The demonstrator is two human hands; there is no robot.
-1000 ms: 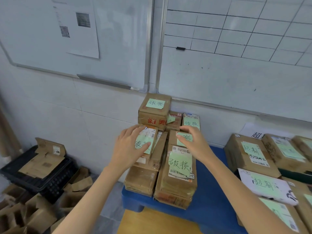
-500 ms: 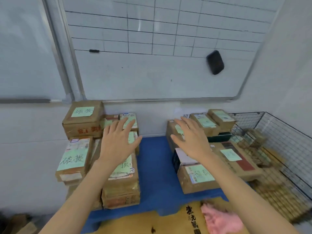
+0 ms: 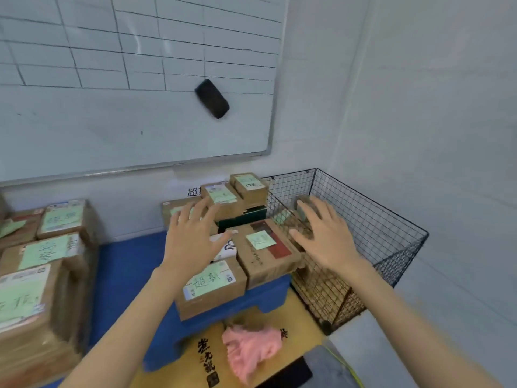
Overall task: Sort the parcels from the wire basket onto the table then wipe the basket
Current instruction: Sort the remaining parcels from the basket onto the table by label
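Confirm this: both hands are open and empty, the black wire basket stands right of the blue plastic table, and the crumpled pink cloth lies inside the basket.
One error: the head view shows the crumpled pink cloth outside the black wire basket, on the yellow printed sheet before the blue plastic table. The rest holds: left hand and right hand are open and empty.

brown parcels [image 3: 282,218] inside black wire basket [image 3: 391,242]
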